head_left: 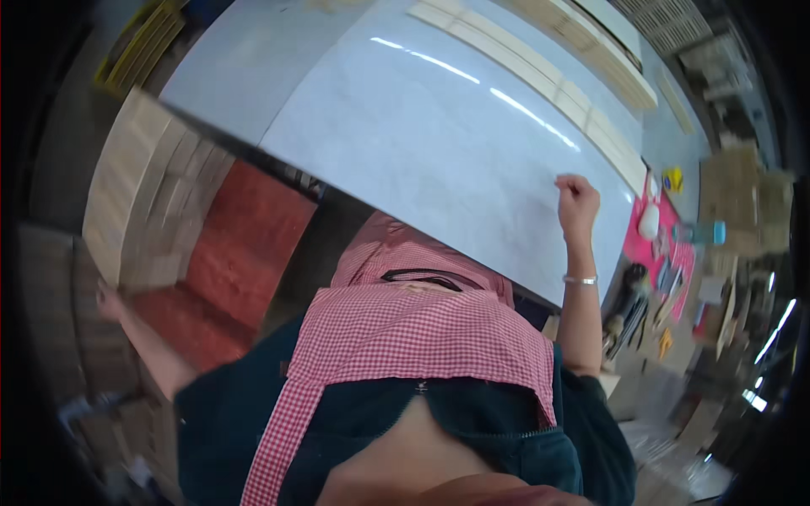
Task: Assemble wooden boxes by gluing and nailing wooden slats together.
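My right hand [578, 199] is closed in a loose fist over the right part of a glossy white tabletop [422, 126], with nothing seen in it. A bracelet circles that wrist. Far out to the left, my left hand [108, 302] is beside the near lower corner of a stack of pale wooden boards [139, 190]. It is small and blurred, so its fingers do not show clearly, nor whether it touches the stack. The boards stand on a reddish-brown panel [245, 244] left of the table.
Long pale wooden strips [540, 80] lie along the table's far side, with more stacked timber [591, 38] behind. At right, a pink cloth [645, 240] carries a white bottle [649, 222] and small tools. Cardboard boxes [730, 198] stand beyond. A yellow crate [139, 46] is at far left.
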{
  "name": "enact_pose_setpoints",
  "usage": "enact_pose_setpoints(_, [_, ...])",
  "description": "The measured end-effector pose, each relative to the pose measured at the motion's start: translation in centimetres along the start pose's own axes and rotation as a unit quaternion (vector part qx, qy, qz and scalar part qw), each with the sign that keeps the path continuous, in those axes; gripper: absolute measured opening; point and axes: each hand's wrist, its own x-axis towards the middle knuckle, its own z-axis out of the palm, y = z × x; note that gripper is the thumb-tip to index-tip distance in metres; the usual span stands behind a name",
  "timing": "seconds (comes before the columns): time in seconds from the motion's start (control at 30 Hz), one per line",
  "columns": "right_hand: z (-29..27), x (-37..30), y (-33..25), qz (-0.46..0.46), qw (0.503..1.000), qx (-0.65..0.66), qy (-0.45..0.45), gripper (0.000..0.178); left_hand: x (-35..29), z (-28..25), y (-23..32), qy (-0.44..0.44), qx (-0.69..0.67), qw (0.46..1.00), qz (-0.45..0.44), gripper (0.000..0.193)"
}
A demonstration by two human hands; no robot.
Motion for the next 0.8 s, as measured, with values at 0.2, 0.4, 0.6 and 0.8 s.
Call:
enact_pose_setpoints(0.2, [-0.4,6.0,6.3,0.043,0.998,0.014,0.039,0.02,-1.6,2.4,-8.1,0.051,0.005,0.864,0.501,0.053])
enact_pose_setpoints(0.4, [-0.4,12.9,13.3,0.011,0.995,-0.052,0.081,0.022,-26.1,7.9,-7.1,-0.195,-0.008,0.812,0.551,0.046])
enact_pose_setpoints(0.6, [0.3,14.7,17.9,-0.095,0.933,-0.331,0.102,0.034,-45.3,14.6,-6.9,-0.38,-0.066,0.544,0.745,0.041])
enact_pose_setpoints(0.8, [-2.0,15.4,19.9,-0.146,0.955,-0.258,-0.021,0.045,-59.2,17.6,-4.9,-0.473,-0.135,0.4,0.773,0.047])
